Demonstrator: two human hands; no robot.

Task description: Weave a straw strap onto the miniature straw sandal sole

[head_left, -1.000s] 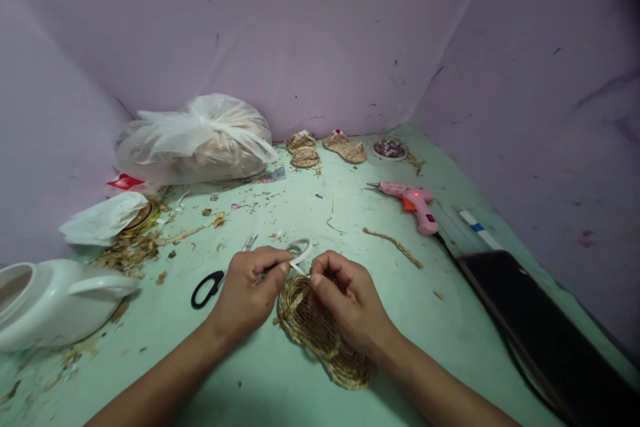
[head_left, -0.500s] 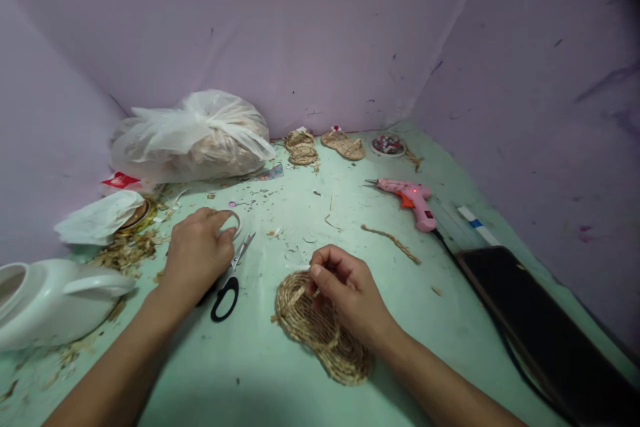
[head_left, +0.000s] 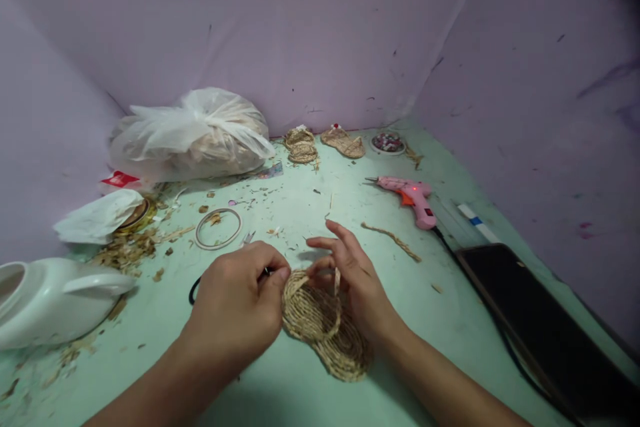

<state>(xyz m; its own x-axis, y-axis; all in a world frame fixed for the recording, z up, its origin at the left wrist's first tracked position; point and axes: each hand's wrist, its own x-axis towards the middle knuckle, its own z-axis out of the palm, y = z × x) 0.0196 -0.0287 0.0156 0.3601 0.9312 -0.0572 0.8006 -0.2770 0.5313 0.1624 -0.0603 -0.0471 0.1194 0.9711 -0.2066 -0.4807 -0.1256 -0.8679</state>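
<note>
A woven straw sandal (head_left: pixel 327 330) lies on the green table (head_left: pixel 240 383) between my hands. At its upper left edge my left hand (head_left: pixel 245 293) is closed, thumb against forefinger; what it pinches, if anything, is too small to name. My right hand (head_left: pixel 350 270) has its fingers spread over the sandal's right side, touching the strap loop. Left of my left hand lies a white tape ring (head_left: pixel 199 233). Scissors (head_left: pixel 249 238) are mostly hidden under that hand, with only the blade tips and part of a black handle showing.
A pink glue gun (head_left: pixel 414 195), a twisted straw cord (head_left: pixel 393 241) and a black phone-like slab (head_left: pixel 540 333) are on the right. Two small sandals (head_left: pixel 344 143) and a bead dish (head_left: pixel 389 143) stand behind. To the left are a plastic bag (head_left: pixel 200 140) and a white jug (head_left: pixel 55 303).
My left hand has let go of the tape ring and moved right and down to the sandal's edge. My right hand has opened from a pinch and spread its fingers.
</note>
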